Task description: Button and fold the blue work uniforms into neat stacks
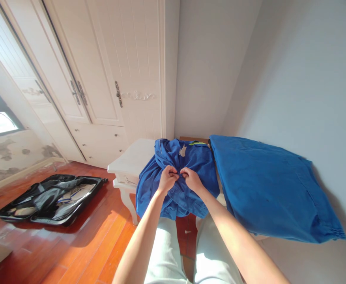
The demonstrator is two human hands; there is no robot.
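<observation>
A blue work jacket [199, 165] lies bunched over a small white table, its lower edge hanging down toward my knees. My left hand [168, 178] pinches the cloth near its middle. Close beside it, my right hand [191, 178] pinches the same jacket, so the fingertips of both hands almost meet. Whatever small part sits between the fingertips is too small to make out. A pale patch [182, 150] and a yellow-green strip [197, 143] show on the jacket above my hands.
More blue cloth [267, 189], spread flat, lies at the right against the wall. The white table [134, 156] has a curved leg. An open black suitcase [69, 223] with clothes rests on the wooden floor [107, 244] at left. A white wardrobe [137, 51] stands behind.
</observation>
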